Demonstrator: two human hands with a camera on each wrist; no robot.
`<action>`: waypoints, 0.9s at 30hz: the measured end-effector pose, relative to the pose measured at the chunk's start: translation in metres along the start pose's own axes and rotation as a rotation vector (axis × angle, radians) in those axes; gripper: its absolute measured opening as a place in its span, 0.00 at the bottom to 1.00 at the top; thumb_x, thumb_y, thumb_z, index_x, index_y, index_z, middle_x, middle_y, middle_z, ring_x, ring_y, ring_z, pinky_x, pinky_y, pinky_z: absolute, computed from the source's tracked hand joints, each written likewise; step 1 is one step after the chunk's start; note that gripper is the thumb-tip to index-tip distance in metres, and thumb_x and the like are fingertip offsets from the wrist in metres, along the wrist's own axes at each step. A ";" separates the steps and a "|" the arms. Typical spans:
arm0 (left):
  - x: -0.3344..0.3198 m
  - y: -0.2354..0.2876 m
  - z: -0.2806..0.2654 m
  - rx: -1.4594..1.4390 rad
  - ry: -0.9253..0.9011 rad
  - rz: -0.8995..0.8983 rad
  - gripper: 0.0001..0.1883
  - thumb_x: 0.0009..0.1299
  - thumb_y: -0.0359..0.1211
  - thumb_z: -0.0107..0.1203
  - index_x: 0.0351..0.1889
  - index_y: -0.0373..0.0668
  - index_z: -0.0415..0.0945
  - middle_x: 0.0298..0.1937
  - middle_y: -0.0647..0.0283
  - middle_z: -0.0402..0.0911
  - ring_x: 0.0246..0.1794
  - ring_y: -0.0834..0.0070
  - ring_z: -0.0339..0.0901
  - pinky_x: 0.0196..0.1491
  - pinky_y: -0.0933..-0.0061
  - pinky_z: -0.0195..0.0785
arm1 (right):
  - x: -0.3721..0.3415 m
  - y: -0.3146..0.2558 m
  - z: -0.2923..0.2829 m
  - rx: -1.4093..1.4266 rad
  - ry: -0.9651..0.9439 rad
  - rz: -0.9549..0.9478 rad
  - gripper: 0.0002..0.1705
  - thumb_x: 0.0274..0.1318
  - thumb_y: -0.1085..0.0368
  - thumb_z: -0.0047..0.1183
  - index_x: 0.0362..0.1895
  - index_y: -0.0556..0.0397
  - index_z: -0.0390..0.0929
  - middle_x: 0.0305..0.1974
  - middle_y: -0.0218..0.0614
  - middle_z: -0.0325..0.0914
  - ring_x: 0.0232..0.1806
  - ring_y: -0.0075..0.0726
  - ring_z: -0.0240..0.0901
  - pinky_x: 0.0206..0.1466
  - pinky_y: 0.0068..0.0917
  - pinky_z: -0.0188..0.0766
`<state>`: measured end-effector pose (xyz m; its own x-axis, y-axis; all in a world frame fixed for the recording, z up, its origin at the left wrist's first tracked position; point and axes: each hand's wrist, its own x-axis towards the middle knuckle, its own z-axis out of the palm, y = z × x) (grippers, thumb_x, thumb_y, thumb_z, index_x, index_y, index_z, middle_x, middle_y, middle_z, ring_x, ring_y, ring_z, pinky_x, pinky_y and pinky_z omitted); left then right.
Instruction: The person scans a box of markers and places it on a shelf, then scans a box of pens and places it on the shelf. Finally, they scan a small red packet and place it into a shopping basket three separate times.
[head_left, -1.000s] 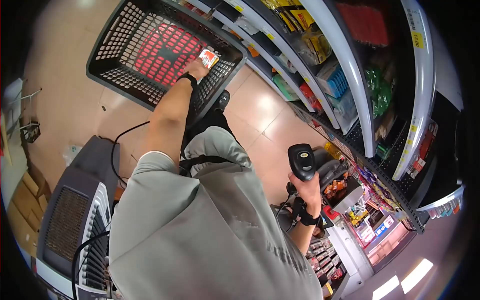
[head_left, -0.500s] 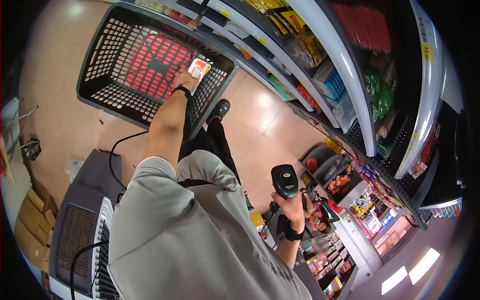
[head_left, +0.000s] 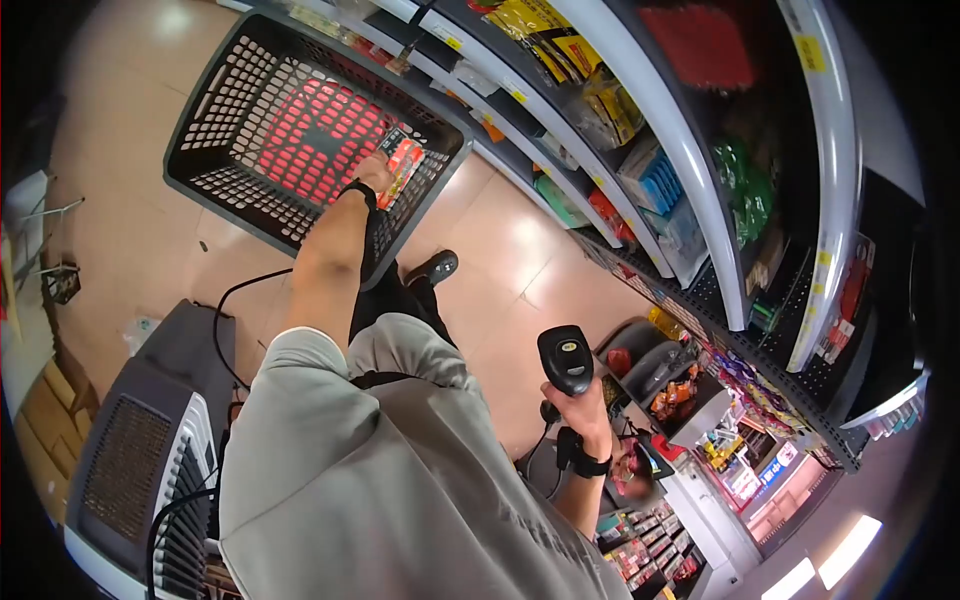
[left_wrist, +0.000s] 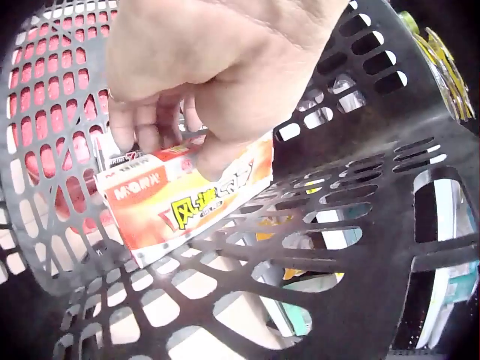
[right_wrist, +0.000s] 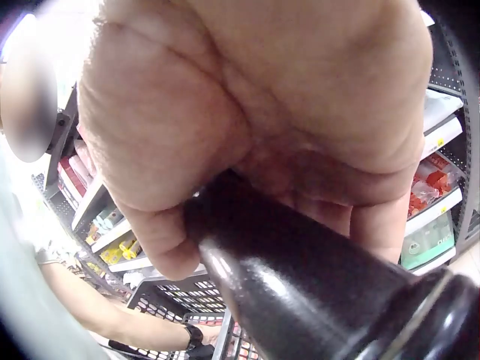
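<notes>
An orange and white box (head_left: pixel 404 162) with Chinese print is inside the dark plastic basket (head_left: pixel 420 190), near its right end. My left hand (head_left: pixel 374 172) reaches in and grips that box; in the left wrist view the thumb of the hand (left_wrist: pixel 217 67) lies on the front of the box (left_wrist: pixel 195 199) and the fingers bend behind it. A dark label shows beside the box. My right hand (head_left: pixel 585 405) holds a black handheld scanner (head_left: pixel 567 358) upright, away from the basket. In the right wrist view the fingers of the hand (right_wrist: pixel 247 112) wrap its black handle (right_wrist: pixel 300 277).
Shelves of packaged goods (head_left: pixel 640 180) rise on the right of the basket. A grey appliance with a grille (head_left: pixel 140 440) stands at the lower left, with a black cable across the floor (head_left: pixel 500 240). Another person (head_left: pixel 632 470) is beyond my right hand.
The box's orange face has turned more into view in the basket, still in my left hand. My right hand and the scanner have moved left and lower in the head view since a second ago.
</notes>
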<state>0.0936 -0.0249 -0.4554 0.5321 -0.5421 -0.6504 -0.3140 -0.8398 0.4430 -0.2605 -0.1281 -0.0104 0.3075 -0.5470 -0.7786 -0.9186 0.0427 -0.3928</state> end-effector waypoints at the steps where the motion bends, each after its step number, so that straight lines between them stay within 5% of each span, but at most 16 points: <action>1: 0.000 -0.003 0.000 0.003 0.045 -0.032 0.20 0.55 0.36 0.63 0.44 0.41 0.72 0.42 0.49 0.81 0.47 0.53 0.78 0.49 0.57 0.71 | 0.000 0.005 -0.002 0.007 0.000 -0.014 0.13 0.44 0.68 0.64 0.34 0.58 0.77 0.24 0.32 0.77 0.27 0.23 0.71 0.33 0.27 0.71; 4: -0.033 0.006 -0.031 -0.015 0.119 0.011 0.20 0.57 0.36 0.57 0.46 0.36 0.72 0.45 0.45 0.80 0.49 0.52 0.78 0.50 0.54 0.71 | 0.000 0.022 -0.008 0.028 0.034 -0.126 0.12 0.44 0.67 0.65 0.33 0.58 0.77 0.24 0.32 0.77 0.26 0.24 0.71 0.31 0.28 0.71; 8: -0.075 0.010 -0.074 -0.319 0.199 0.086 0.20 0.54 0.36 0.63 0.43 0.40 0.74 0.38 0.53 0.82 0.42 0.55 0.80 0.44 0.58 0.72 | -0.003 0.038 -0.020 0.060 0.039 -0.146 0.12 0.42 0.67 0.65 0.31 0.58 0.77 0.23 0.32 0.76 0.25 0.24 0.71 0.30 0.28 0.70; 10: -0.115 0.029 -0.108 -0.318 0.229 0.146 0.20 0.56 0.32 0.62 0.46 0.39 0.72 0.36 0.55 0.82 0.39 0.63 0.81 0.41 0.64 0.73 | -0.006 0.034 -0.025 0.053 0.063 -0.200 0.13 0.42 0.67 0.66 0.32 0.58 0.77 0.24 0.32 0.77 0.25 0.24 0.71 0.31 0.29 0.70; 12: -0.163 0.060 -0.145 -0.674 0.085 0.127 0.20 0.60 0.25 0.59 0.51 0.38 0.68 0.40 0.61 0.78 0.41 0.74 0.79 0.40 0.73 0.74 | 0.000 0.044 -0.028 0.073 0.022 -0.196 0.15 0.41 0.67 0.66 0.34 0.59 0.77 0.25 0.33 0.78 0.26 0.25 0.72 0.32 0.29 0.71; 16: -0.227 0.094 -0.178 -1.080 0.050 0.202 0.23 0.61 0.21 0.55 0.55 0.38 0.63 0.45 0.57 0.76 0.44 0.69 0.79 0.42 0.69 0.77 | 0.005 0.045 -0.030 0.147 0.023 -0.341 0.15 0.40 0.68 0.66 0.34 0.59 0.77 0.25 0.33 0.78 0.27 0.25 0.72 0.34 0.28 0.72; 20: -0.282 0.137 -0.199 -1.309 -0.035 0.465 0.46 0.58 0.18 0.58 0.72 0.43 0.42 0.60 0.50 0.69 0.51 0.64 0.77 0.37 0.70 0.81 | 0.011 0.042 -0.034 0.174 0.040 -0.514 0.16 0.39 0.69 0.66 0.35 0.59 0.77 0.27 0.33 0.78 0.28 0.25 0.71 0.36 0.27 0.72; 26: -0.316 0.180 -0.204 -1.305 0.033 0.689 0.51 0.53 0.18 0.61 0.73 0.46 0.41 0.61 0.50 0.66 0.53 0.63 0.75 0.38 0.67 0.82 | 0.007 0.036 -0.050 0.229 -0.014 -0.547 0.15 0.40 0.68 0.66 0.35 0.59 0.77 0.27 0.34 0.79 0.29 0.24 0.71 0.36 0.27 0.72; 27: -0.319 0.186 -0.204 -1.312 0.007 0.732 0.50 0.53 0.19 0.61 0.72 0.46 0.44 0.60 0.52 0.67 0.56 0.63 0.73 0.45 0.64 0.80 | 0.008 0.038 -0.050 0.209 0.053 -0.649 0.15 0.40 0.68 0.66 0.35 0.59 0.77 0.26 0.33 0.79 0.28 0.23 0.71 0.35 0.27 0.72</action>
<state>0.0261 -0.0016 -0.0402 0.5781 -0.8147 -0.0451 0.4012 0.2356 0.8852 -0.3057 -0.1729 -0.0068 0.7624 -0.5564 -0.3306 -0.4833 -0.1498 -0.8625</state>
